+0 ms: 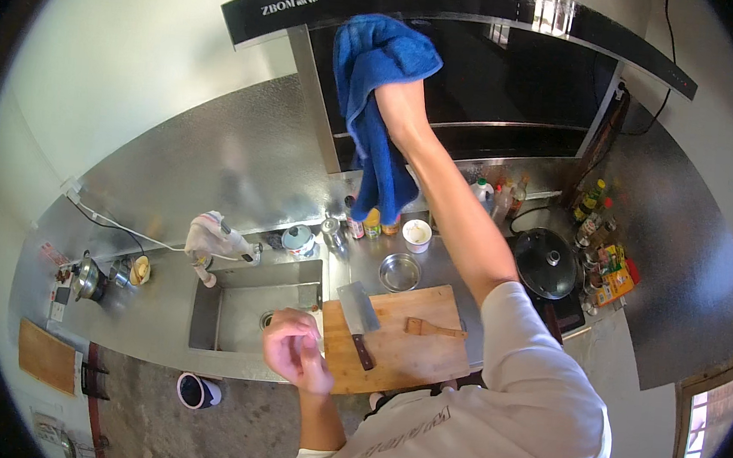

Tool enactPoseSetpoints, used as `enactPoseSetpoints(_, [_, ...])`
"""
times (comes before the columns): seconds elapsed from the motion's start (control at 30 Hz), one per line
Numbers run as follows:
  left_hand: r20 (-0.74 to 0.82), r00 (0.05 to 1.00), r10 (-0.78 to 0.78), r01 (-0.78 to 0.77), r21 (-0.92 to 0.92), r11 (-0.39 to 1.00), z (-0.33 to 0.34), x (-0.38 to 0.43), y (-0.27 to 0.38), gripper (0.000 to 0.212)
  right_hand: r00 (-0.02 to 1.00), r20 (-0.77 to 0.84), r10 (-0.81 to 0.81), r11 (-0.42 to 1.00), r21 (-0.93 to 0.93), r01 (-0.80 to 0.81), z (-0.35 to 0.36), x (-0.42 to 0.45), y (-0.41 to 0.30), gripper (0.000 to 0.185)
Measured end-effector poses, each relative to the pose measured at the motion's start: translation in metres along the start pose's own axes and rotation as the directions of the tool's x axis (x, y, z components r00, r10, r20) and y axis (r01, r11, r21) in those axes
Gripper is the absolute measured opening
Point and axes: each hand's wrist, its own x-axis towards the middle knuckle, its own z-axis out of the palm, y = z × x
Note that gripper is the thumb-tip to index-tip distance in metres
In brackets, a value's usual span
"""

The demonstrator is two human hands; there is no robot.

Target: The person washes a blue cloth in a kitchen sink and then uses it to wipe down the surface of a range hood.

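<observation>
My right arm reaches up to the range hood, and my right hand (403,101) holds a blue cloth towel (380,56) against the left part of its dark glossy panel (513,85). The towel covers the fingers, and its loose end hangs down over the counter's back edge. Low in front of my body, my left hand (297,351) is raised near the sink's front right corner. Its fingers curl loosely, apart from the thumb, with nothing seen in them. Beside it, a wooden cutting board (408,361) carries a cleaver (358,312) and a flat wooden-handled brush (435,329).
The hood's curved front edge (462,1) juts out above. Left stands a steel sink (239,322) with a cloth-wrapped faucet (211,236). A metal bowl (400,272) and white cup (416,235) sit behind the board. Right are a lidded pan (546,262) and several bottles (589,200).
</observation>
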Motion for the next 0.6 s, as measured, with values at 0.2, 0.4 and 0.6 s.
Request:
enactPoseSetpoints(0.2, [-0.038, 0.999, -0.026, 0.024, -0.038, 0.999, -0.007, 0.0, -0.001, 0.012, 0.993, 0.083, -0.08, 0.985, -0.144, 0.092, 0.002, -0.002, 0.004, 0.023])
enactPoseSetpoints(0.4, [-0.011, 1.0, -0.014, 0.014, -0.025, 1.0, -0.012, 0.0, -0.007, 0.013, 0.999, -0.034, 0.022, 0.997, 0.068, -0.019, 0.022, -0.005, -0.002, 0.018])
enactPoseSetpoints(0.6, [0.02, 0.998, -0.052, 0.054, -0.081, 0.995, -0.008, 0.004, -0.011, 0.013, 0.993, 0.086, 0.085, 0.996, 0.009, -0.086, 0.029, -0.006, -0.006, 0.021])
